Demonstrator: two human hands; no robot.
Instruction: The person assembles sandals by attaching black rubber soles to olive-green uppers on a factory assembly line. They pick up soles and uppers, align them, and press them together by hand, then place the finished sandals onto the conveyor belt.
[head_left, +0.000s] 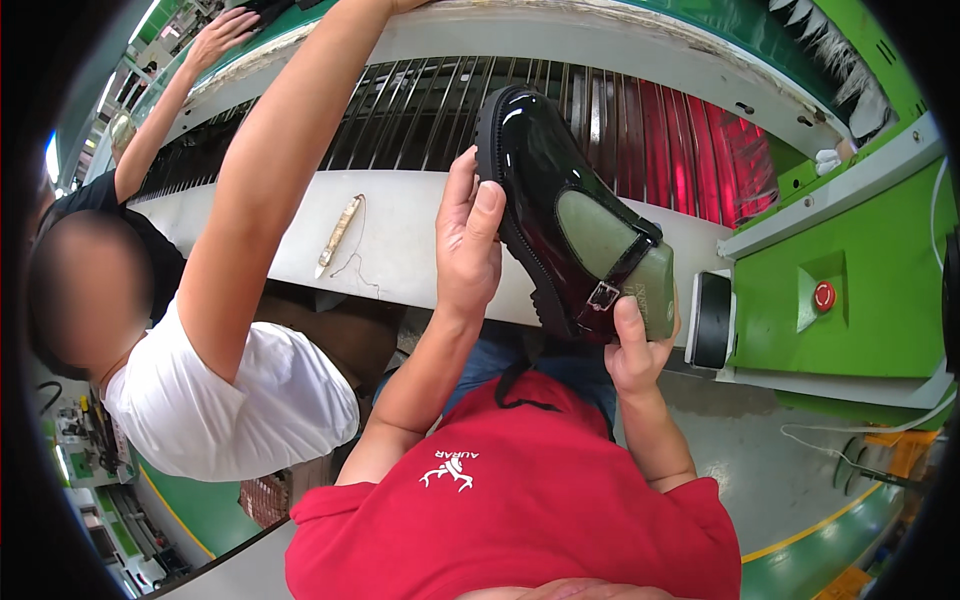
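A glossy black buckled-strap shoe (530, 150) with a thick ridged sole is held up in front of me, toe pointing away. Inside it sits a pale green shoe last (592, 235), showing through the opening and above the heel. My left hand (468, 250) is closed against the sole edge near the toe, thumb and fingers on it. At the heel end my right hand (640, 352) grips the last, its thumb close to the strap's metal buckle (603, 296). The right fingers are mostly hidden behind the last.
Behind the shoe run a white ledge (400, 210) and a rack of metal rods (400, 105), red-lit at right. A thin pale tool (340, 235) with a cord lies on the ledge. Co-workers reach in from the left, one white-sleeved (230, 410). A green machine (790, 340) with a red button stands right.
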